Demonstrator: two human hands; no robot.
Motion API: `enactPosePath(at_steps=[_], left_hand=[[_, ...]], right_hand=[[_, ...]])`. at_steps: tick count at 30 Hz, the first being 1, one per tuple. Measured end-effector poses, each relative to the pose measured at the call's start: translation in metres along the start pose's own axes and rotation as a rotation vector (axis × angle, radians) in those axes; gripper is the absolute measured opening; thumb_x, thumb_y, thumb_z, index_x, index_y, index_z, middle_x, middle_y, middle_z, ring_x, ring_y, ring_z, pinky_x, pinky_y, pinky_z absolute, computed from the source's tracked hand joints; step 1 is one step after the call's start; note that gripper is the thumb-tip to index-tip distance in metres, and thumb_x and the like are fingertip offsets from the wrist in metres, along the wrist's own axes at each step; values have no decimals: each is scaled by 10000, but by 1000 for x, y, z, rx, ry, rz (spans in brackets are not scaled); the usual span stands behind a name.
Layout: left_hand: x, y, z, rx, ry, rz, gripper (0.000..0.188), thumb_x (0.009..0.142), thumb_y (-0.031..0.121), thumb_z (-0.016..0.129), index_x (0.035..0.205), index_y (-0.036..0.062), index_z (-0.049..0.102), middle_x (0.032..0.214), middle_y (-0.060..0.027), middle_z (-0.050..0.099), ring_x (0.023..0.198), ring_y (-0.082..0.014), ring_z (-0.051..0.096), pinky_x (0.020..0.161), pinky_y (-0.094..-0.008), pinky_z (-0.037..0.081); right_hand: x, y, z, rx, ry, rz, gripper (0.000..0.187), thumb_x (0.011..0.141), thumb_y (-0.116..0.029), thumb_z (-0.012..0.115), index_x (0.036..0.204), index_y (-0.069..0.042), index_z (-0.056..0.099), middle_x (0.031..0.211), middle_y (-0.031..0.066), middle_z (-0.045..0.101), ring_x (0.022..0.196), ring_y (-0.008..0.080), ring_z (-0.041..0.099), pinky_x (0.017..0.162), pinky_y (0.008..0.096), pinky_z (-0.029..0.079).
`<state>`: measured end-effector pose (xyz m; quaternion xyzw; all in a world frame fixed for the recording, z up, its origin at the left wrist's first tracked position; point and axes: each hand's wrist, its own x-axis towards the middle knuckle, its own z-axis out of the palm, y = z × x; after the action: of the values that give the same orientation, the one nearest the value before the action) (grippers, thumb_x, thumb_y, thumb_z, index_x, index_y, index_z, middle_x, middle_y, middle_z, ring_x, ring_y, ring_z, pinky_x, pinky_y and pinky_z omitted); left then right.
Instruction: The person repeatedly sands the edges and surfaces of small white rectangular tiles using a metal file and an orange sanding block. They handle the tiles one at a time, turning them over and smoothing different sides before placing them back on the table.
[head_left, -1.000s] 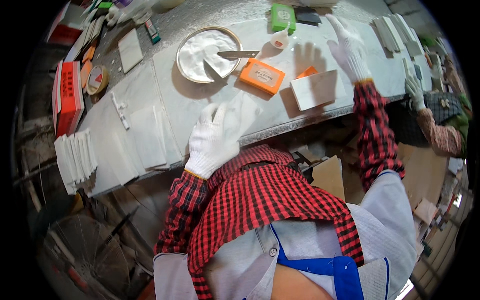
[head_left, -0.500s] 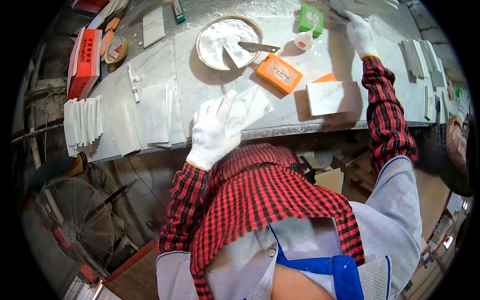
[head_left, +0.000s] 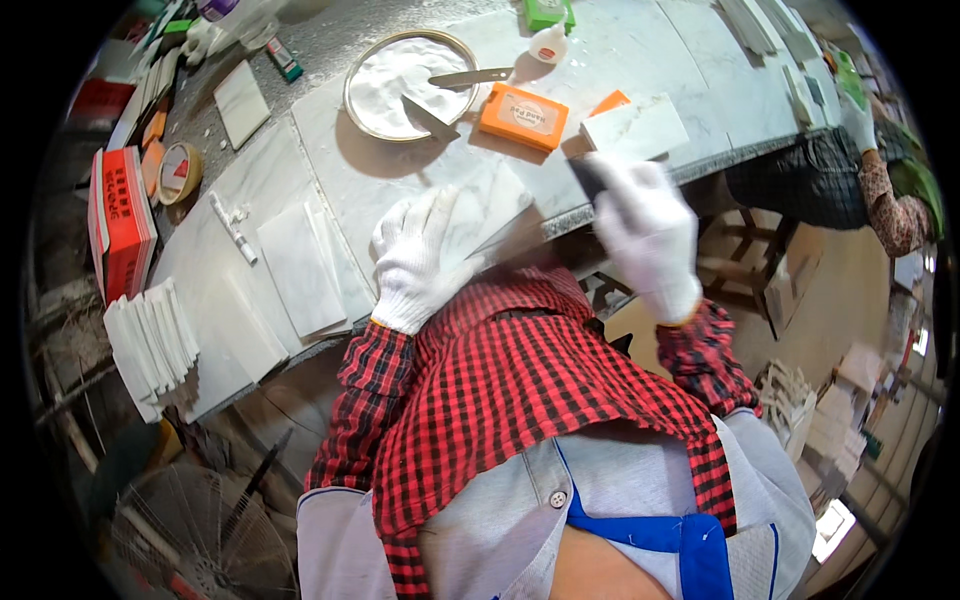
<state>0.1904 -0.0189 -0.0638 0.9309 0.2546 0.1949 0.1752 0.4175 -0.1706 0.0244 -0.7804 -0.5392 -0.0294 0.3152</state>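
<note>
My left hand (head_left: 415, 260), in a white knit glove, presses and steadies a white marble tile (head_left: 498, 212) at the table's near edge, fingers along its left side and thumb low. My gloved right hand (head_left: 648, 235) is closed round a small dark flat block (head_left: 586, 180), just right of the tile and apart from it. The right hand is blurred, and most of the block is hidden. Beyond the hands lies an orange hand pad box (head_left: 522, 117). Another marble tile (head_left: 640, 128) rests to its right, over an orange piece (head_left: 609, 101).
A round pan of white paste (head_left: 385, 75) holds two blades (head_left: 430, 118). A white squeeze bottle (head_left: 549, 44) stands near a green box (head_left: 548, 12). Stacked tiles (head_left: 150, 340), a marker (head_left: 233, 228) and a tape roll (head_left: 179, 173) are left. Another person (head_left: 890, 190) works at right.
My right hand has come back from the table's far right to near the tile, now with a dark block in it. The left hand stays on the tile. The view has turned.
</note>
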Motion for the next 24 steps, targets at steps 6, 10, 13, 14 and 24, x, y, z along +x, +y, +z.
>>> enactPosePath(at_steps=[6, 10, 13, 14, 24], left_hand=[[0, -9, 5, -80, 74, 21, 880, 626, 266, 881, 1421, 68, 561, 1278, -147, 649, 1178, -349, 572, 1026, -483, 452], [-3, -9, 3, -111, 90, 9, 816, 658, 258, 856, 1410, 119, 569, 1296, -89, 631, 1170, -330, 567, 1011, -479, 455], [-4, -9, 6, -108, 114, 7, 788, 673, 264, 844, 1404, 149, 573, 1293, -63, 623, 1155, -321, 566, 997, -475, 457], [-4, -9, 7, -102, 124, 3, 786, 675, 267, 844, 1404, 153, 574, 1289, -63, 624, 1148, -320, 568, 994, -475, 457], [-3, -12, 12, -73, 143, 2, 695, 727, 287, 808, 1371, 140, 593, 1268, -63, 638, 1127, -317, 580, 981, -479, 460]], right_hand=[[-25, -38, 98, -400, -167, -186, 358, 854, -144, 600, 1206, -79, 626, 939, 57, 524, 786, 228, 582, 598, 367, 501], [-35, -45, 97, -471, -199, -205, 373, 861, -140, 589, 1226, -67, 604, 943, 73, 500, 817, 228, 565, 630, 367, 485], [-31, -41, 110, -629, -145, -192, 343, 860, -133, 592, 1198, -75, 607, 907, 74, 488, 803, 234, 570, 610, 360, 480], [-32, -43, 116, -638, -118, -166, 327, 860, -131, 594, 1182, -79, 610, 899, 73, 486, 797, 237, 572, 602, 365, 481], [-40, -66, 119, -508, -163, -113, 383, 851, -130, 622, 1232, -128, 584, 943, 71, 484, 779, 252, 597, 583, 395, 530]])
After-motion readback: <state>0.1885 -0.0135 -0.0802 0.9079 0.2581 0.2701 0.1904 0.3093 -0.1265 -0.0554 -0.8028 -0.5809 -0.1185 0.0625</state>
